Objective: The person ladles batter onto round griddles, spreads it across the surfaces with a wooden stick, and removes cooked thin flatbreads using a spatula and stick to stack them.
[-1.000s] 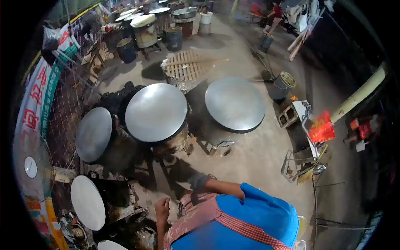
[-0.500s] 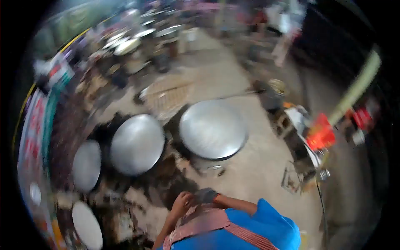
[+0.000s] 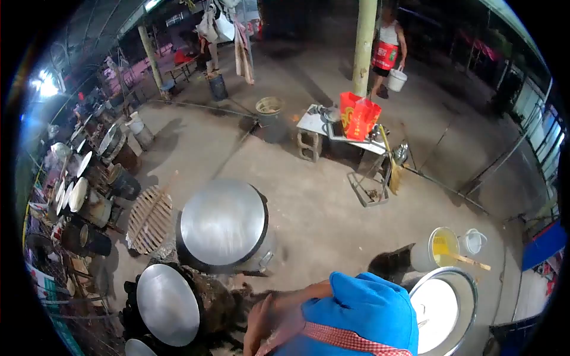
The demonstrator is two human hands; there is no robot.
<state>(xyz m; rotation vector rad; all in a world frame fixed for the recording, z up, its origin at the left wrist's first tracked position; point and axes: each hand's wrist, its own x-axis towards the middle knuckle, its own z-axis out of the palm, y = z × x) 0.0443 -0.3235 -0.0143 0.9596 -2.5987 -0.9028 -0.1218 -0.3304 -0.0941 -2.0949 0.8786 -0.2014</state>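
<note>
Biggest first: concrete floor (image 3: 320, 213) stretched from the near left pots to the bench, giving open walking room in the middle and far right. Near left, large metal lid (image 3: 222, 222) sat over a dark-rimmed pot; second lid (image 3: 168, 304) sat nearer and further left, tilted in view; third lid (image 3: 138, 348) was cut off at the frame edge. Near right, big basin (image 3: 467, 308) stood uncovered, white contents (image 3: 436, 314) inside, unidentified. Judged on status: lids looked in place on the left; basin and yellowish bucket (image 3: 420, 256) beside it had none; no handling seemed under way.

Slatted round rack (image 3: 150, 219) lay left of the large lid, just beside it. Far middle, white bench (image 3: 309, 123) with red bag (image 3: 359, 117); bench and green post (image 3: 363, 53) bounded the floor there. Tightest room: the near left gap between lids and body. Basin rim came close to the blue sleeve (image 3: 368, 302).

Left hand (image 3: 257, 314) and right hand (image 3: 279, 313) were close together, near both large lids, apparently apart from them. Both blurred; couldn't tell finger state or whether anything was held.
</note>
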